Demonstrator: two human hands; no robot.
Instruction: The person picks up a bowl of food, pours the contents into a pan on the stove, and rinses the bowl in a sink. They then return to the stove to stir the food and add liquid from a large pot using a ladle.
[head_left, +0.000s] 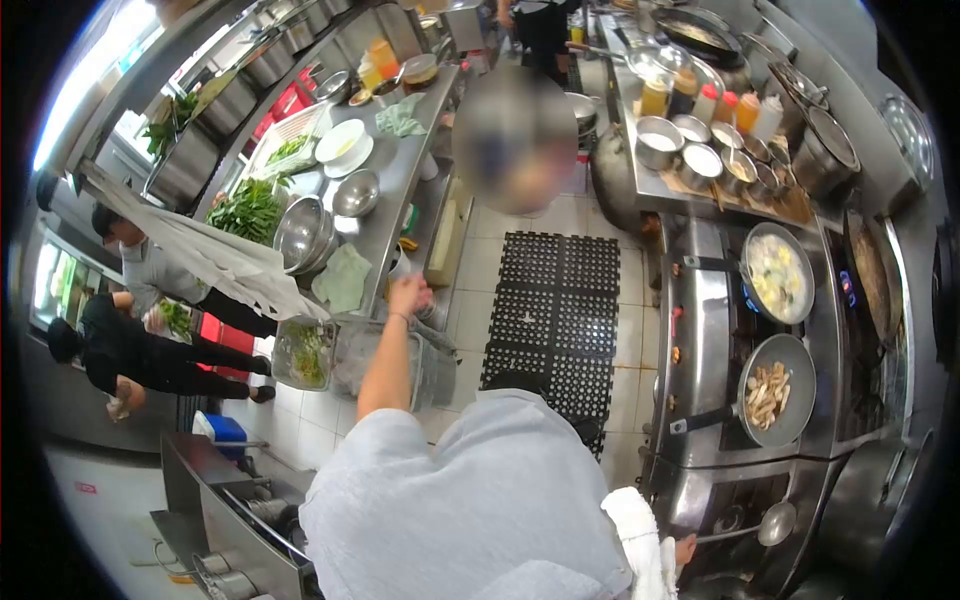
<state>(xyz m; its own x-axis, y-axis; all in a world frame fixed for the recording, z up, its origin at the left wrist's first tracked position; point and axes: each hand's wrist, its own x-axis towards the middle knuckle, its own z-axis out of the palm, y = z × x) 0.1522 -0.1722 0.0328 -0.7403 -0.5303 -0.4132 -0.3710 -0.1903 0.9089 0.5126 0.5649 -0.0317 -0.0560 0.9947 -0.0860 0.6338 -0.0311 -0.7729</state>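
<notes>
My left hand point(410, 297) is stretched out beside the front edge of the steel prep counter point(395, 215), its fingers loosely apart with nothing visible in them. A green cloth point(343, 278) lies on the counter to its left. Below it are clear plastic tubs, one with green leaves point(312, 355). Low at the right, my right hand point(685, 548) is closed round the handle of a ladle point(777, 523), whose bowl hangs over the stove front. A white towel point(632, 525) beside that hand partly hides it.
On the stove sit a pan of sliced mushrooms point(766, 398) and a pan of pale food in liquid point(775, 278) over a blue flame. Black rubber mat point(552, 310) covers the aisle floor. Someone stands blurred ahead; two co-workers point(130, 345) are at the left.
</notes>
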